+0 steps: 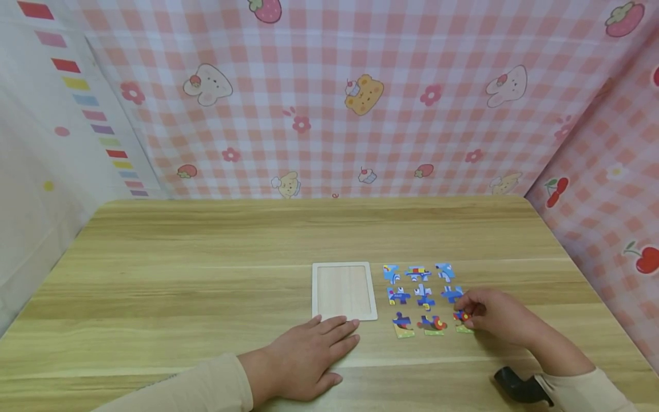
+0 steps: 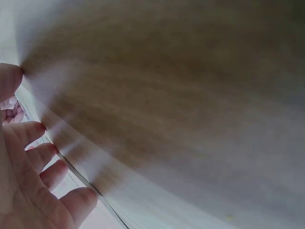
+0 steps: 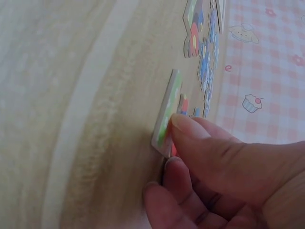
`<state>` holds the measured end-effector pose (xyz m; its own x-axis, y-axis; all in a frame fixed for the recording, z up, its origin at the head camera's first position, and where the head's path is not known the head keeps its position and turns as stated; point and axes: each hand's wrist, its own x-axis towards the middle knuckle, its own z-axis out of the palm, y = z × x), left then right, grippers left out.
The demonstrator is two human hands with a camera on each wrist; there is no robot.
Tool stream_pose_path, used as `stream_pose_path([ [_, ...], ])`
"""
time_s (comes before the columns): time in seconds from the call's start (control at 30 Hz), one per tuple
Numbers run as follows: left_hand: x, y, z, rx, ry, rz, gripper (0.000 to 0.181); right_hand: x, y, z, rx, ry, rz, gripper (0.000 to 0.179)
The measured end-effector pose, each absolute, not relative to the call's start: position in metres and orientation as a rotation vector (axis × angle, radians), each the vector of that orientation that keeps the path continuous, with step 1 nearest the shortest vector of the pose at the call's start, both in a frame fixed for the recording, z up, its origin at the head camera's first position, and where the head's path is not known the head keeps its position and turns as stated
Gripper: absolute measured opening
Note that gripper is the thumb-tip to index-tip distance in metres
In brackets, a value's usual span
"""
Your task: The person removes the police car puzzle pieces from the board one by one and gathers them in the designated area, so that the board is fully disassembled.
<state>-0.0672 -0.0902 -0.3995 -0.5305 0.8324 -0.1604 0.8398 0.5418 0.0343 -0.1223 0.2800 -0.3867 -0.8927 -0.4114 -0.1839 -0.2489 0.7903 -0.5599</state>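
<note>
My left hand [image 1: 309, 357] lies palm down on the table with its fingers straight, fingertips at the near edge of a square wooden puzzle tray [image 1: 315, 292]. In the left wrist view several fingertips line up along the tray's edge. My right hand [image 1: 499, 317] pinches a jigsaw piece [image 3: 167, 112] with a green-and-white edge and a red part, at the near right corner of the spread pieces. The thumb lies on its face, and curled fingers are at its side. To its left is another jigsaw piece [image 1: 432, 325] with a red and yellow flower shape.
Other blue jigsaw pieces [image 1: 424, 297] lie apart in rows right of the tray. A black curved object [image 1: 522, 386] shows beside the right sleeve. The wooden table [image 1: 206, 257] meets a pink checked cloth [image 1: 319, 143] at the back.
</note>
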Motion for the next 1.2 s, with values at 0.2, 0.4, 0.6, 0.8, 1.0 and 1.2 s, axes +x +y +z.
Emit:
stream_pose_path([
  [0.2,-0.067,-0.091,-0.400,1.447,2.627,-0.064,0.061,-0.122,0.280,-0.387,-0.550,2.679,-0.781,0.015],
  [0.4,-0.068,-0.089,-0.398,1.421,2.616,-0.058,0.060,-0.123,0.283,-0.388,-0.620,2.672,-0.812,0.016],
  [0.6,-0.071,-0.088,-0.397,1.401,2.601,-0.039,0.061,-0.122,0.284,-0.384,-0.555,2.710,-0.838,0.014],
  [0.8,-0.075,-0.086,-0.398,1.377,2.599,-0.015,0.061,-0.126,0.279,-0.374,-0.502,2.769,-0.850,0.012],
  [1.0,-0.083,-0.083,-0.397,1.351,2.625,0.009,0.061,-0.134,0.269,-0.364,-0.487,2.830,-0.866,0.019],
  [1.2,-0.093,-0.093,-0.385,1.177,2.783,0.177,0.063,-0.140,0.260,-0.353,-0.489,2.938,-0.856,0.040],
])
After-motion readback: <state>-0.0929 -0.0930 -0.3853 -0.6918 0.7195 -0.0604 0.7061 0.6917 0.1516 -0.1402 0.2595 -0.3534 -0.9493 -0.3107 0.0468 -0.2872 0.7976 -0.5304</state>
